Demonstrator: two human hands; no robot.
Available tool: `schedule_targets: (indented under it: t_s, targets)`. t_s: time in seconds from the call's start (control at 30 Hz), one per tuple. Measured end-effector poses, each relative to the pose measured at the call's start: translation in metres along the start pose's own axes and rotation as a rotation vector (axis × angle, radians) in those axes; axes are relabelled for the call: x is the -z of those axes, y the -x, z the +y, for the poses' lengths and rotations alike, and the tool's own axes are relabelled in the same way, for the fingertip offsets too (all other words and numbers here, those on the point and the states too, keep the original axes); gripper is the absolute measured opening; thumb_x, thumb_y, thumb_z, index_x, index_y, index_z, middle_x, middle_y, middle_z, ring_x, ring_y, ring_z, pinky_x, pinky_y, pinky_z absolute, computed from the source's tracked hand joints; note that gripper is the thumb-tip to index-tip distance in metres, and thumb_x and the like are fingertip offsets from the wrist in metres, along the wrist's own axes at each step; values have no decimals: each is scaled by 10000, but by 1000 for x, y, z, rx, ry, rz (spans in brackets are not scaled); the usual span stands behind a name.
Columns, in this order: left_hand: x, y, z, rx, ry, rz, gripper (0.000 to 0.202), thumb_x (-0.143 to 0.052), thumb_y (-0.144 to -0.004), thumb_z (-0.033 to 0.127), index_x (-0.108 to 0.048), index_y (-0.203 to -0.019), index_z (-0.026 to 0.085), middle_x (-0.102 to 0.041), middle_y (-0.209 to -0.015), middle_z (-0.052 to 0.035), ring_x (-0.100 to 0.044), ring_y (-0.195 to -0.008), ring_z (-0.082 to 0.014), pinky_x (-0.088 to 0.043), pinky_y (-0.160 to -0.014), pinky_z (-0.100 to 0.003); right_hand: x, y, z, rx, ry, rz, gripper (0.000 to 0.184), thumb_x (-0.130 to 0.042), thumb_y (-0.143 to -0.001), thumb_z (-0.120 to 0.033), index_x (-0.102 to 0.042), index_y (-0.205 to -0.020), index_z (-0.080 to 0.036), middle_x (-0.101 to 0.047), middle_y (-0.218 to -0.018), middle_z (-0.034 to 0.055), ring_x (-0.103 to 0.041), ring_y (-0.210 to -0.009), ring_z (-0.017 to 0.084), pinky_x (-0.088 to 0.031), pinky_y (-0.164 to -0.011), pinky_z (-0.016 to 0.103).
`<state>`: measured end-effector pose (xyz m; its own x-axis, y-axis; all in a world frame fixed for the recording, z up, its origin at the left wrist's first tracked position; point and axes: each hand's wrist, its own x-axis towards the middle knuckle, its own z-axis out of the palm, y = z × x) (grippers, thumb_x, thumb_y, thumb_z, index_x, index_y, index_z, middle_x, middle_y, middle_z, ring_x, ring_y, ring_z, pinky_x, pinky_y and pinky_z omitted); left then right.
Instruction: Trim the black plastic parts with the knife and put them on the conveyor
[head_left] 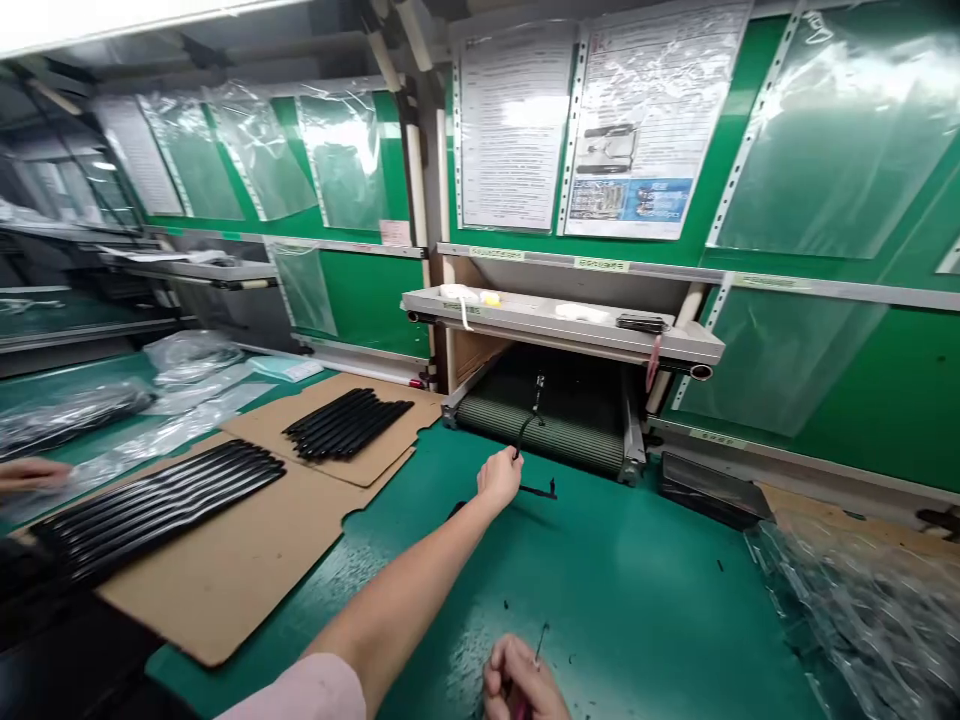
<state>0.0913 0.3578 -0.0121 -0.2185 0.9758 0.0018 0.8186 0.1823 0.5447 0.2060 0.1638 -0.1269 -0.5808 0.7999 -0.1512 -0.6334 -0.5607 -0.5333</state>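
My left hand (499,478) reaches forward over the green table (637,600), fingers closed on a thin black curved part (529,420) that hangs over the near end of a small conveyor belt (547,425). A second thin black strip (541,491) lies on the table just right of that hand. My right hand (521,682) is low at the bottom edge, fingers curled in a pinch round a small thin tool (540,640) whose tip points up.
Brown cardboard sheets (247,560) at left carry rows of long black strips (157,505) and a smaller stack (346,422). Another person's hand (30,472) shows at far left. Clear plastic bags (862,610) pile at right. A grey shelf (562,320) spans above the conveyor.
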Motion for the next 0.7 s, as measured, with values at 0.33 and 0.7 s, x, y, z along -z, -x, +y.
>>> schedule_targets:
  t_s: [0.33,0.7]
  targets:
    - [132,224,-105,-237,-122,38,348,-336,-1002,381,-650,-922,253,-675,-878,-66,-626,-787,-215,-414,-663,-331,-14,28,-16,-43,-57,43,458,-835,-698,-568,-633,-777,-165,-362,-513,-121,-216,-372,5,-209,-341,144]
    - [107,348,-182,-551,-304,35,256,-446,-958,351,-615,-778,282,-693,-775,-55,-636,-656,-202,-478,-561,-330,-84,86,-10,262,613,254,544,-743,-718,-674,-653,-739,-138,-264,-499,-105,-206,-448,49,-138,-412,213]
